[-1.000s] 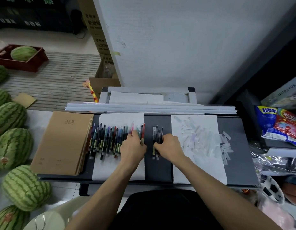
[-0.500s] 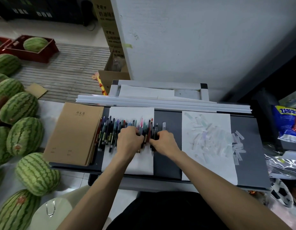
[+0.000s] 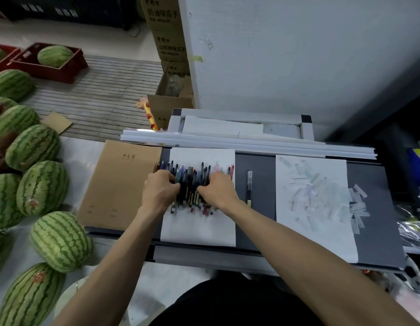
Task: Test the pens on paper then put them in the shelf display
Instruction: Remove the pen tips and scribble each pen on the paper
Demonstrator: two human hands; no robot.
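Head view: the pens (image 3: pixel 192 184) lie bunched on a white sheet (image 3: pixel 199 229) on the dark worktop (image 3: pixel 256 208), just right of a brown notebook stack (image 3: pixel 119 182). To gather them well, squeeze evenly from both sides and keep the barrels parallel; I judge the stray pen (image 3: pixel 249 184) lying apart on the right needs collecting too. Both forearms reach forward, palms down. The left hand (image 3: pixel 158 191) curls its fingers round the bunch's left edge, the right hand (image 3: pixel 218 191) round its right edge.

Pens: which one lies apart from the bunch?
The lone pen on the table, right of the right hand; the other pens are bunched on the sheet between that hand and the left hand.
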